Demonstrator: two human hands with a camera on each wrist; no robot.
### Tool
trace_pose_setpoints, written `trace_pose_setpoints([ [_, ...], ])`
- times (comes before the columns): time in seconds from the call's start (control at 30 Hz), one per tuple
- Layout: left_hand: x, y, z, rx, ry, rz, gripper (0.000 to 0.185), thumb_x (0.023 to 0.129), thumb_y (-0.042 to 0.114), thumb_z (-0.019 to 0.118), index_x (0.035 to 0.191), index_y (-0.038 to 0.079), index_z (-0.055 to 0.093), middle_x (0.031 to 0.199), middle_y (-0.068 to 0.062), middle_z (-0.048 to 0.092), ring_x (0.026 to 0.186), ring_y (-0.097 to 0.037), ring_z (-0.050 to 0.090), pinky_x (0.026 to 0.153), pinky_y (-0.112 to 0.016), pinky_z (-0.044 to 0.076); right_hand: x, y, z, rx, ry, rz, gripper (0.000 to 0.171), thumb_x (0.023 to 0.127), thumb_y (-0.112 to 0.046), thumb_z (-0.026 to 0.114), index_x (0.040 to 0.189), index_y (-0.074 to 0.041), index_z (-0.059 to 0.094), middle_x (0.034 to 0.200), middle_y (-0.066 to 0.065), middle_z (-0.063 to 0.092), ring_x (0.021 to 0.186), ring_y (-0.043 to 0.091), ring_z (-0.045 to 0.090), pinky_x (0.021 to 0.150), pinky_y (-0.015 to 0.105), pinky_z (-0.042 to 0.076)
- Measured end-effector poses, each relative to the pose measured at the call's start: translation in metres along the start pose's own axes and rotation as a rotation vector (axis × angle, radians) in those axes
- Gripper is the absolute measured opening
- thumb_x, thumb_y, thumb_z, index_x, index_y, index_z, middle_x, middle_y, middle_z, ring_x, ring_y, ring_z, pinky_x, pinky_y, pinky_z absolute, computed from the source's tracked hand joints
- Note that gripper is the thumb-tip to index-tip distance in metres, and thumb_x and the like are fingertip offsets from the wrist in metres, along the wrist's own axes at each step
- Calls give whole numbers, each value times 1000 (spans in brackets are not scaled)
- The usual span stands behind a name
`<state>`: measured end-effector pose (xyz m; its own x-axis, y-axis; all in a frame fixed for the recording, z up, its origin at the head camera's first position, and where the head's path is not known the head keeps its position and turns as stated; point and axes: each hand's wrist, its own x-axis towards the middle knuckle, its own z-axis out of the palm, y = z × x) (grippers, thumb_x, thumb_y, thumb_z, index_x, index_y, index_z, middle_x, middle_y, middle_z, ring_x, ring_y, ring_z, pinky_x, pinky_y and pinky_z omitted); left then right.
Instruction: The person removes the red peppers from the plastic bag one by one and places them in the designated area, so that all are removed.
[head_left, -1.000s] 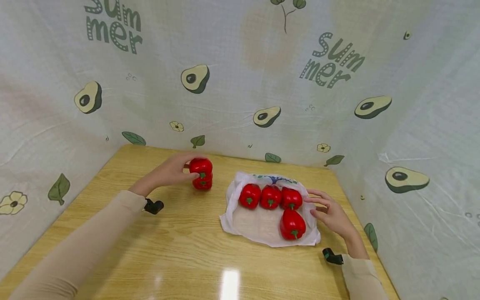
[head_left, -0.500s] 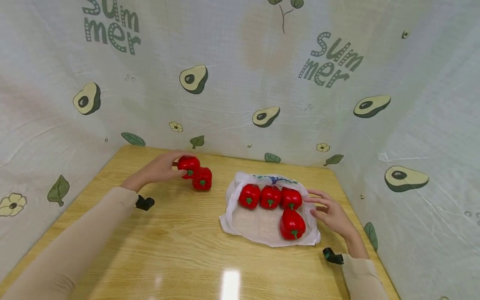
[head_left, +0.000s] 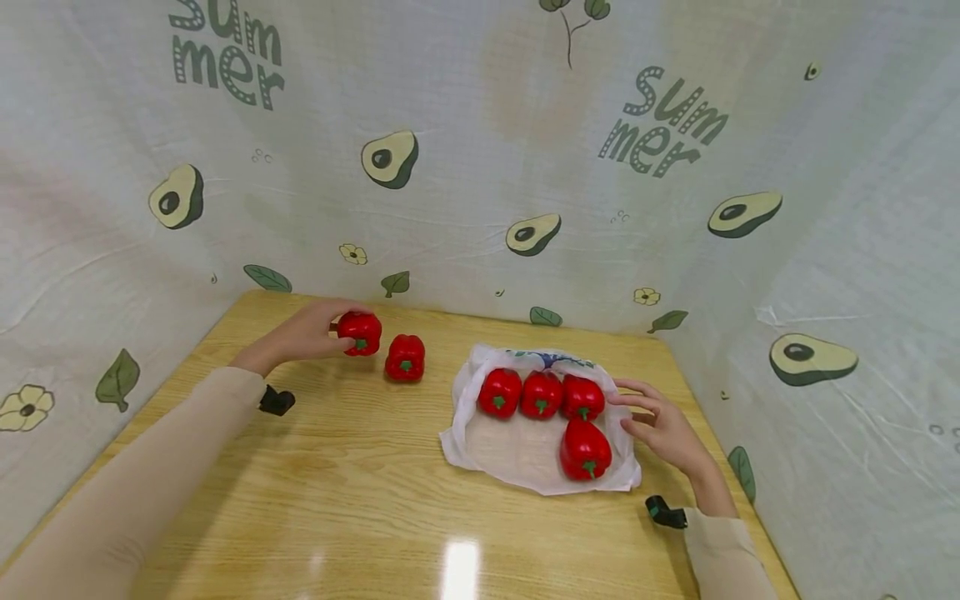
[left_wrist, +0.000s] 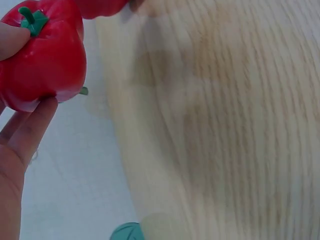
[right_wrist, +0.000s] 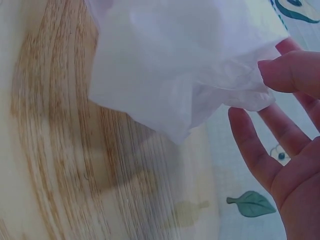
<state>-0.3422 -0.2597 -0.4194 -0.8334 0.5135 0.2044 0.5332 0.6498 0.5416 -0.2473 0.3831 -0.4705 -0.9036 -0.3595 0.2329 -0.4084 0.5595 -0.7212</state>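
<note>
Head view: my left hand (head_left: 303, 335) grips a red pepper (head_left: 359, 332) at the far left of the wooden table (head_left: 360, 492), fingers curled round it; whether it rests on the wood or is held just above it cannot be told. A second pepper (head_left: 405, 357) stands just beside it, apart from my fingers. My right hand (head_left: 663, 432) lies with relaxed, spread fingers at the right edge of a white plastic bag (head_left: 525, 454) that is laid flat and bears four peppers (head_left: 542, 393), three in a row and one nearer me.

Left wrist view: shows what the head view does not, namely my thumb (left_wrist: 11, 39) pressed beside the green stem and my fingertips (left_wrist: 31, 129) under the pepper's (left_wrist: 46, 59) base. The skin is glossy, smooth and lobed, uniformly red.

Right wrist view: shows the bag's (right_wrist: 185, 70) thin, crinkled, translucent film lifted slightly at its corner, with my thumb tip (right_wrist: 290, 72) against its edge and my other fingers (right_wrist: 255, 150) straight and clear of it. The peppers are out of this view.

Table surface: pale, lacquered wood grain with a bright reflection. Behind it hangs a cloth (head_left: 480, 167) printed with avocados.
</note>
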Motion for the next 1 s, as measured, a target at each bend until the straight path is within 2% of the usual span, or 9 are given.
trace_pose_setpoints([
  [0.1,-2,-6,3,2,-3,7,53,94,1,75,145,7,61,139,-14,67,123,-34,65,102,-58,56,-1,0,0,0,2,-2,40,98,5,71,134,-12,74,158,12,49,129,-7,48,98,21,52],
  [0.3,-9,-13,8,20,-9,-28,52,94,0,74,144,3,61,142,-19,64,126,-40,62,103,-60,55,-1,2,-1,15,-3,-26,41,97,6,70,134,-10,73,157,13,49,131,-5,47,98,20,52],
  [0.6,-13,-23,17,-2,-22,-89,55,95,3,74,147,7,59,145,-18,63,133,-41,58,110,-63,47,-1,2,-1,10,0,-34,41,97,7,70,134,-10,73,157,13,49,131,-4,48,97,19,52],
  [1.0,-10,-29,24,-6,-28,-56,54,92,-2,73,144,8,62,142,-17,65,130,-40,59,109,-63,48,-1,2,-1,6,0,-46,41,96,8,70,135,-7,72,157,14,49,132,0,48,97,20,53],
])
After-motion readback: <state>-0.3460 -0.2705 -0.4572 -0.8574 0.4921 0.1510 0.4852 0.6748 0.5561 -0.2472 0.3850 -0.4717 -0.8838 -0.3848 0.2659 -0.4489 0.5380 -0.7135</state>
